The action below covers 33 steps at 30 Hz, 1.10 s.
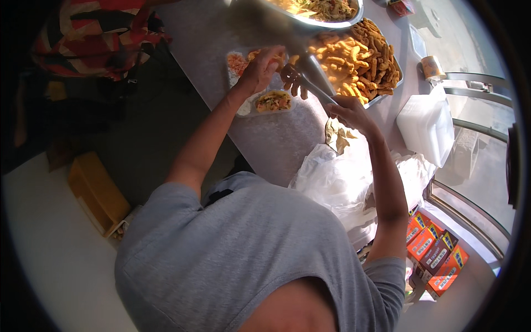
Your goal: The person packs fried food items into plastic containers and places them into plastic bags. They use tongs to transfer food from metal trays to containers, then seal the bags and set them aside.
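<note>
My right hand (350, 112) is closed on the handle of a slotted serving spoon (313, 86), whose head hangs between the meal container and a metal tray (399, 74) heaped with fried strips (356, 58). Several fried pieces are at the spoon's head. My left hand (263, 70) reaches over a compartmented plastic container (286, 108); its fingers are near fried pieces at the container's far side, and contact cannot be told. The container holds white rice (244, 108), an orange-red shredded food (237, 63) and a mixed vegetable dish (273, 101).
A metal basin (357, 18) of cooked vegetables stands at the far edge. Stacked clear containers (427, 128), white plastic bags (336, 178) and a paper roll or cup (432, 67) lie right. Orange boxes (427, 245) are lower right. A person in patterned clothing (103, 37) stands across left.
</note>
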### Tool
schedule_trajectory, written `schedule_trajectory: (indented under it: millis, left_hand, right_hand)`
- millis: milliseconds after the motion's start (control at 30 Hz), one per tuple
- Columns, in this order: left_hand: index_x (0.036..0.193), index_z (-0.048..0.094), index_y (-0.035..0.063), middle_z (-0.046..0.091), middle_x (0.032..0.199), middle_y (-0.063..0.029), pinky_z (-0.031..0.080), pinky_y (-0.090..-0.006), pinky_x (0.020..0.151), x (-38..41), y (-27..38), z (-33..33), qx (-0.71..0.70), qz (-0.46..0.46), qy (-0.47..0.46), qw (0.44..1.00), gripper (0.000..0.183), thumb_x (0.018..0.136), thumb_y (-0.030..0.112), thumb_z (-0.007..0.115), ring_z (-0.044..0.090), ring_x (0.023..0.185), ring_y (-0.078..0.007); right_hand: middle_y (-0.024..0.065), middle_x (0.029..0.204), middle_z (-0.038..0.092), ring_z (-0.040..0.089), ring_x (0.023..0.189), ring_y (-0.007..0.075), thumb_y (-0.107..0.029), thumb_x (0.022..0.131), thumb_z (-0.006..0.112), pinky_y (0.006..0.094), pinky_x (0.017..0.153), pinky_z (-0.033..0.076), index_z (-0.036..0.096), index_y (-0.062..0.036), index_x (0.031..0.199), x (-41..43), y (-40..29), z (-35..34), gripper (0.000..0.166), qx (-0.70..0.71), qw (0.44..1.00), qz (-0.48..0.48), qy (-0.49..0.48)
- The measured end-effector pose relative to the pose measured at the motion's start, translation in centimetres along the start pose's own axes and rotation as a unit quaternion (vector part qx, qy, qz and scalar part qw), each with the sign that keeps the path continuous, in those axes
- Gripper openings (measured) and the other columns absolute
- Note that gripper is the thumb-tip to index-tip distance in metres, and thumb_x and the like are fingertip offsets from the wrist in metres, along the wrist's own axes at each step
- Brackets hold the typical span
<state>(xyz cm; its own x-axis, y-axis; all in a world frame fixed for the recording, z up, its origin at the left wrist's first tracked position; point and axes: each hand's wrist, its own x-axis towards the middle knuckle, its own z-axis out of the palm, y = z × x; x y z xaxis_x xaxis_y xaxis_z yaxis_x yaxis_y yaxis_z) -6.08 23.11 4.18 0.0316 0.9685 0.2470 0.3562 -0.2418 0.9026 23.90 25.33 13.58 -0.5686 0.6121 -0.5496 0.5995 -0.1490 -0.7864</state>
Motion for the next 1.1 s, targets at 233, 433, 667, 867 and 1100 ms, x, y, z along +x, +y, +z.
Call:
schedule_trajectory:
  millis: [233,433,667,867,1100]
  left_hand:
    - [0.125,0.056,0.0055,0.056,0.128,-0.0142,0.042,-0.0375,0.103,2.6,-2.6,0.1,0.144,0.066,-0.169,0.973,0.045,0.084,-0.010,0.048,0.052,0.122,-0.0294]
    - [0.119,0.060,0.0045,0.059,0.124,-0.0140,0.044,-0.0388,0.100,2.0,-2.1,-0.3,0.108,-0.007,-0.143,0.984,0.039,0.083,-0.009,0.051,0.053,0.120,-0.0310]
    - [0.111,0.064,0.0062,0.061,0.117,-0.0116,0.043,-0.0416,0.097,0.9,-1.0,0.0,0.149,0.010,-0.152,0.977,0.027,0.086,0.001,0.056,0.054,0.116,-0.0306]
    - [0.110,0.063,0.0092,0.057,0.118,-0.0090,0.035,-0.0483,0.099,1.5,-0.1,1.4,0.363,0.031,-0.183,0.913,0.027,0.083,0.016,0.065,0.050,0.117,-0.0295]
    - [0.113,0.061,0.0099,0.055,0.118,-0.0087,0.034,-0.0463,0.100,0.8,-0.9,2.1,0.279,0.042,-0.233,0.931,0.032,0.081,0.011,0.067,0.048,0.118,-0.0289]
  right_hand:
    - [0.0000,0.064,0.060,0.050,0.049,0.0060,-0.036,0.090,0.064,0.0247,0.044,0.040,0.064,-0.0020,0.082,3.6,-0.2,-0.8,0.035,-0.055,0.995,-0.066,-0.048]
    - [-0.0008,0.062,0.057,0.047,0.050,0.0051,-0.037,0.090,0.062,0.0232,0.045,0.036,0.064,-0.0047,0.078,1.6,1.5,-1.3,0.035,-0.003,0.998,0.056,-0.027]
    - [-0.0018,0.072,0.059,0.047,0.055,0.0038,-0.035,0.090,0.063,0.0225,0.047,0.034,0.062,-0.0052,0.085,0.1,3.7,1.8,0.030,0.088,0.995,0.042,0.024]
    - [-0.0040,0.068,0.054,0.044,0.053,0.0023,-0.034,0.093,0.061,0.0209,0.045,0.033,0.061,-0.0039,0.088,-0.9,3.3,2.4,0.031,0.103,0.993,0.033,0.047]
    - [-0.0021,0.072,0.060,0.046,0.056,0.0033,-0.033,0.091,0.063,0.0214,0.048,0.034,0.063,-0.0054,0.091,-2.0,3.3,2.0,0.027,0.097,0.992,0.044,0.069]
